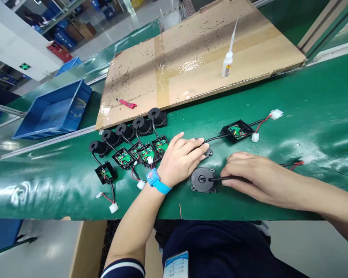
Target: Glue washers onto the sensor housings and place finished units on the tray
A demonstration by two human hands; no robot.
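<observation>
The right hand (246, 175) pinches the black cable (220, 178) of a round grey housing (202, 180) lying near the tabletop's (58, 193) front edge. The left hand (181, 158) lies spread over another housing just behind. The housing looks rigid and fairly light, best taken by its rim; the cable seems bendy, its joint easily strained.

Green tabletop (60, 193) bearing cardboard (197, 42), round dark parts (202, 180), open black boxes (237, 131)
</observation>
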